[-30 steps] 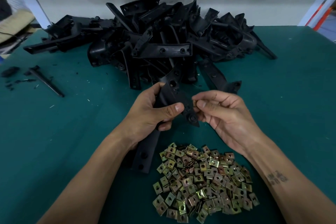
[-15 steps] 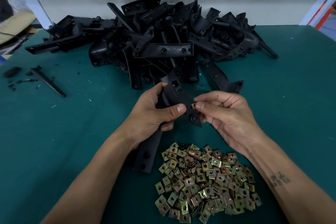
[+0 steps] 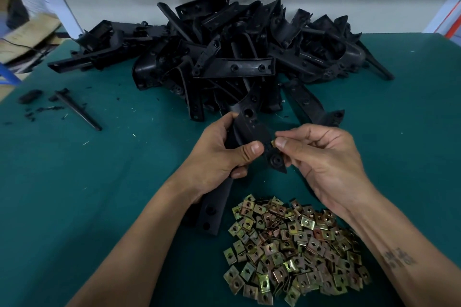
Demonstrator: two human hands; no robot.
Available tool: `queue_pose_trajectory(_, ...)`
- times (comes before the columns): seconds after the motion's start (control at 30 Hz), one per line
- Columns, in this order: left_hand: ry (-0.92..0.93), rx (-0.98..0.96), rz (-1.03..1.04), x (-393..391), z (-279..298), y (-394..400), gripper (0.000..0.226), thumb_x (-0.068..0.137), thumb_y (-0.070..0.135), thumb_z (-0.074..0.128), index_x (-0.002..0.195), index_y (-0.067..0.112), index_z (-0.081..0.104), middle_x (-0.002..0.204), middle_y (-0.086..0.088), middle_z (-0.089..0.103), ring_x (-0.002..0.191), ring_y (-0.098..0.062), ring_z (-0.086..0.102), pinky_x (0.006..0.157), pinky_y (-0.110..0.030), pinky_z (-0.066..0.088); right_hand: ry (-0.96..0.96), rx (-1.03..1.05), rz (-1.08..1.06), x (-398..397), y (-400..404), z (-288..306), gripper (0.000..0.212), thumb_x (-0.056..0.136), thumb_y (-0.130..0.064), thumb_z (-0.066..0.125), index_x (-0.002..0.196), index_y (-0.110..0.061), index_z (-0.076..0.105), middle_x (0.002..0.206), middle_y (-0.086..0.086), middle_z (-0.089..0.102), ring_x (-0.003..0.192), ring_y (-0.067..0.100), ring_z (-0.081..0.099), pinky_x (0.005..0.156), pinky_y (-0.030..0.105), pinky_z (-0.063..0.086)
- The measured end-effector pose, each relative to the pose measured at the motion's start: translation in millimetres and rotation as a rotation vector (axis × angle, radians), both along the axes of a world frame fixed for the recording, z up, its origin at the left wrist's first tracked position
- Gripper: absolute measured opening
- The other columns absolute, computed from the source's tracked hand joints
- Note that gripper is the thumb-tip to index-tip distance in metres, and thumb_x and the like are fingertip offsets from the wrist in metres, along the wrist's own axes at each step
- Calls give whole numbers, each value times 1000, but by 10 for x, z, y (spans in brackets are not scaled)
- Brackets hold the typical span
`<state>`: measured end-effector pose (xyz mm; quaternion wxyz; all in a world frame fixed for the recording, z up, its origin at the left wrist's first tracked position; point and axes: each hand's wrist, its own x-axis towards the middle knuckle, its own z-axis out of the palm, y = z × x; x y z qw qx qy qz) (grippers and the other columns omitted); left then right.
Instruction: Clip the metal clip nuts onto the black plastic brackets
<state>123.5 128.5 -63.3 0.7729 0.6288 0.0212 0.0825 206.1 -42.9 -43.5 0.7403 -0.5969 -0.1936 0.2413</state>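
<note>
Head view: right hand [image 3: 331,164] pinched a clip nut [image 3: 273,143] at the edge of the bracket [image 3: 252,129], which the left hand [image 3: 219,157] gripped.
Best kept square to the edge, pushed until its hole met the bracket hole; nut pile [image 3: 294,244] lay near, bracket heap [image 3: 224,57] beyond.

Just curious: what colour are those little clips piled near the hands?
Brassy yellow-gold clips, seen in the head view.

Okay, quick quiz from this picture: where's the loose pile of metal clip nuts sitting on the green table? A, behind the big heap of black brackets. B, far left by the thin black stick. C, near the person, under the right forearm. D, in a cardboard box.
C: the pile of clip nuts lies on the table nearest the person, partly under the right forearm, in front of the bracket heap.
</note>
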Motion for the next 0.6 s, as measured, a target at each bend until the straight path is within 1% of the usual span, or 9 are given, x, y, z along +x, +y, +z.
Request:
queue_pose_trajectory(0.07, -2, 6, 9, -2, -2, 0, 41, 87, 16, 72, 116, 1, 48, 79, 5, 60, 54, -6, 44, 44, -20, 37, 25, 19, 3, -22, 12, 15, 11, 65, -10, 80, 75, -11, 81, 81, 15, 74, 80, 30, 63, 74, 38, 53)
queue_pose_trajectory(0.2, -22, 12, 27, -8, -5, 5, 36, 87, 14, 72, 113, 2, 49, 81, -2, 57, 54, -8, 43, 44, -21, 38, 50, 48, 1, -65, 31, 24, 8, 66, -8, 78, 72, -12, 81, 80, 13, 74, 76, 22, 68, 68, 30, 54)
queue_pose_trajectory(0.3, -35, -3, 27, -2, -17, 5, 32, 88, 10, 67, 113, 1, 49, 82, -7, 56, 52, -9, 43, 43, -21, 38, 44, 65, 53, -50, -12, 33, 10, 65, -12, 79, 75, -11, 81, 87, 12, 76, 80, 21, 70, 73, 31, 57)
queue_pose_trajectory(0.37, -39, -29, 26, 4, -23, 10, 31, 88, 8, 66, 113, 1, 49, 79, -4, 57, 51, -10, 42, 43, -22, 37, 12, 55, 86, -21, -51, 39, 18, 65, -16, 80, 81, -10, 82, 93, 14, 77, 85, 23, 71, 77, 32, 59)
queue_pose_trajectory(0.43, -37, -34, 26, 10, -25, 17, 27, 88, 10, 68, 109, 5, 51, 76, 3, 58, 53, -10, 41, 43, -22, 36, -52, 19, 80, 3, -84, 41, 25, 66, -21, 81, 88, -12, 82, 98, 13, 78, 88, 23, 72, 76, 31, 60)
queue_pose_trajectory(0.5, -36, -36, 22, 10, -30, 23, 24, 90, 11, 69, 106, 9, 51, 73, 9, 58, 53, -9, 39, 44, -22, 35, -158, -49, 82, 12, -118, 35, 32, 70, -28, 82, 99, -17, 81, 94, 11, 78, 84, 22, 72, 74, 28, 58)
queue_pose_trajectory(0.57, -43, -31, 16, 8, -35, 26, 23, 91, 11, 68, 106, 10, 50, 70, 11, 58, 53, -9, 39, 44, -23, 35, -330, -181, 92, 9, -156, 30, 39, 78, -42, 82, 111, -22, 74, 88, 5, 78, 79, 17, 72, 74, 24, 56)
queue_pose_trajectory(0.6, -44, -28, 18, 6, -35, 26, 23, 91, 11, 68, 106, 10, 51, 69, 11, 58, 53, -9, 39, 44, -23, 35, -426, -256, 86, 3, -170, 24, 42, 79, -51, 80, 110, -24, 71, 85, 0, 76, 78, 14, 71, 72, 24, 56)
